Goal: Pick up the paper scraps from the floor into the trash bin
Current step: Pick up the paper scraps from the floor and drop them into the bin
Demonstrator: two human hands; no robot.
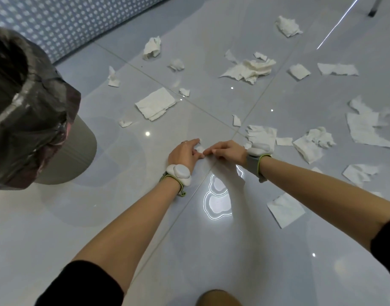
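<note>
1. Left hand grips a small scrap down at the floor.
2. Right hand has curled fingertips touching the same scrap; grasp unclear.
3. Other paper scraps lie scattered beyond and to the right; the bagged trash bin stands at left.

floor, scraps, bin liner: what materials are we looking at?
The floor looks like glazed tile: grout lines, mirror-like lamp reflections. The scraps look like soft matte tissue or paper towel: torn fuzzy edges, crumpling. The bin liner seems thin dark plastic film: shiny wrinkles.
</note>
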